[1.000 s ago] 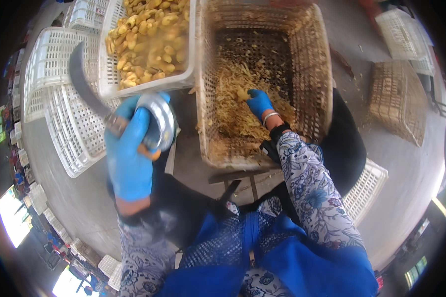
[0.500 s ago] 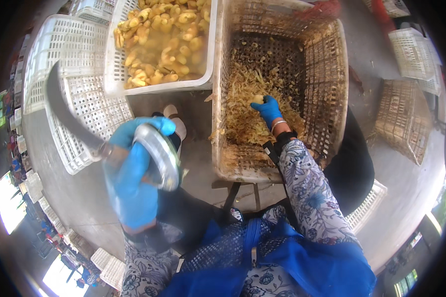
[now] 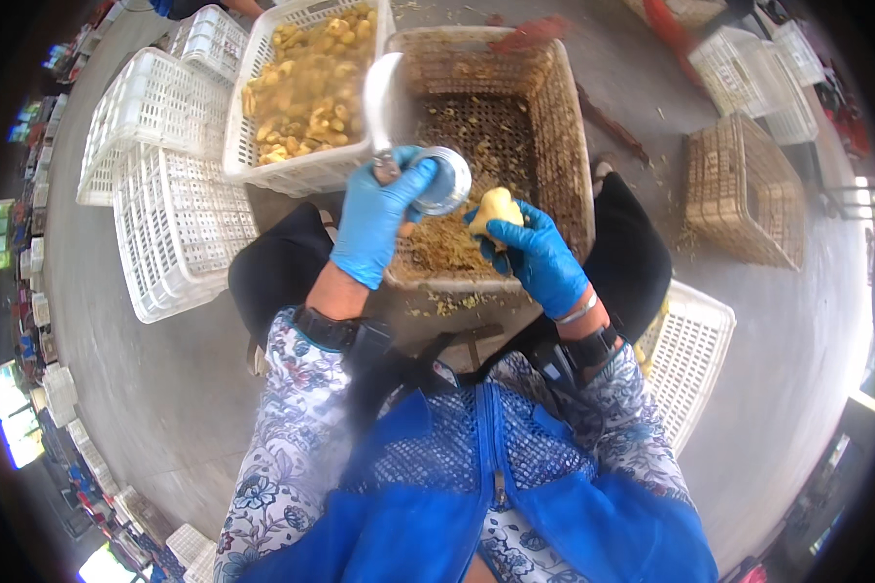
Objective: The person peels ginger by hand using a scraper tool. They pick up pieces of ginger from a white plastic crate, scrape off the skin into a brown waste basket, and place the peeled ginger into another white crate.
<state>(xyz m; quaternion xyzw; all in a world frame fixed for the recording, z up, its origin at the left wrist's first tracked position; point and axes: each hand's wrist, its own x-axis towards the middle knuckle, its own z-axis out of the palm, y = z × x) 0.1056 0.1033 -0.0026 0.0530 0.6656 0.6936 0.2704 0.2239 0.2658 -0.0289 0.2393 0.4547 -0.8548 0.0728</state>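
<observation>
Fingers of the left hand [image 3: 371, 222] grip a curved knife [image 3: 383, 107] and a round silvery object [image 3: 447, 185]; fingers of the right hand [image 3: 546, 264] clasp a pale yellow lump [image 3: 496, 211] above the near end of a stained crate [image 3: 560, 146]; left of it, a white crate [image 3: 292, 175] holds yellow pieces [image 3: 311, 92].

Daylight glares off the floor [image 3: 834, 321] toward three o'clock; the blade [image 3: 377, 107] near twelve seems motion-blurred; edges bow near the dark rim.
</observation>
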